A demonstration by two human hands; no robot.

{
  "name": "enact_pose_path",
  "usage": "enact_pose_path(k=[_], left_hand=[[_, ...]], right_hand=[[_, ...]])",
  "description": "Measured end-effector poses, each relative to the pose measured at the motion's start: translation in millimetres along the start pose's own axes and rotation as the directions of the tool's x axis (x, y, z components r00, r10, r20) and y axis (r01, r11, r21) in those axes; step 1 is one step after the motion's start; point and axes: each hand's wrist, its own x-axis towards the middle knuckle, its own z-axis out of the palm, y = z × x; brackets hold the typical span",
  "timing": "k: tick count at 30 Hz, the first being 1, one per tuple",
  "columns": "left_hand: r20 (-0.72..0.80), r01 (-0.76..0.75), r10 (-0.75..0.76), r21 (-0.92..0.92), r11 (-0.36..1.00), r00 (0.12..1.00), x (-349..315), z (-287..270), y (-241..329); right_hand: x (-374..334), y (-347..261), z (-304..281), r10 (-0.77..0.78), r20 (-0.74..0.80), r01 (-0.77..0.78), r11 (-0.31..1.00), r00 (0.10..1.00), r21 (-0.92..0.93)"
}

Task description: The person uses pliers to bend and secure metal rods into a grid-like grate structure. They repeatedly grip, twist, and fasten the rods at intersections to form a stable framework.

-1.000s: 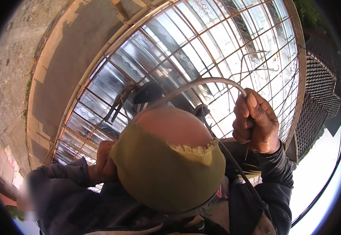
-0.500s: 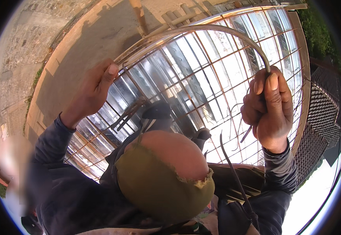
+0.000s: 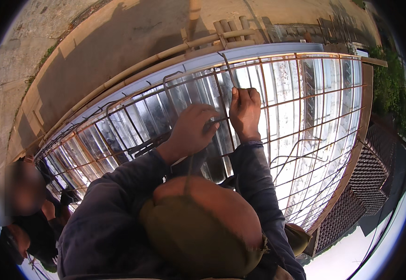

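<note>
A bent steel rod (image 3: 229, 70) passes over the far edge of the rusty rebar mesh (image 3: 264, 86). My right hand (image 3: 246, 112) is closed on its near end, thumb pressed against the fingers. Just left of it, my left hand (image 3: 188, 133) hovers low over the mesh, fingers curved and thumb apart; a dark bar shows in the gap, and I cannot tell whether the hand touches it. A dark two-armed tool (image 3: 142, 147), like pincers, lies on the mesh by my left wrist. Corrugated metal sheets (image 3: 282, 93) shine beneath.
My bare knee (image 3: 207, 189) shows through torn olive trousers. More bent rods (image 3: 167, 88) line the far edge, beside bamboo poles (image 3: 179, 48) over the ground below. Loose wire (image 3: 301, 149) lies at right, near a tiled roof (image 3: 352, 200). Another person (image 3: 25, 191) is at left.
The curved rod I held up between both hands is no longer raised. My hands have come together over the mesh; the right one now grips a rod at its far edge.
</note>
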Motion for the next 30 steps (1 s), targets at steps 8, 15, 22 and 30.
enact_pose_path(k=[8, 15, 22, 30], left_hand=[[-0.031, 0.093, -0.096, -0.070, 0.993, 0.995, 30, 33, -12], [-0.003, 0.255, -0.268, -0.298, 0.920, 0.963, 44, 56, -25], [0.104, 0.409, -0.406, -0.425, 0.807, 0.908, 46, 68, -31], [0.158, 0.532, -0.539, -0.531, 0.660, 0.827, 57, 77, -38]], right_hand=[[35, -8, 1, 0.091, 0.209, -0.070, 0.992, 0.974, -0.103], [27, 25, 21, 0.057, 0.140, -0.067, 0.995, 0.988, 0.071], [25, 29, 20, 0.151, 0.123, -0.163, 0.982, 0.981, 0.095], [25, 34, 30, 0.046, 0.038, -0.050, 0.995, 0.998, 0.090]])
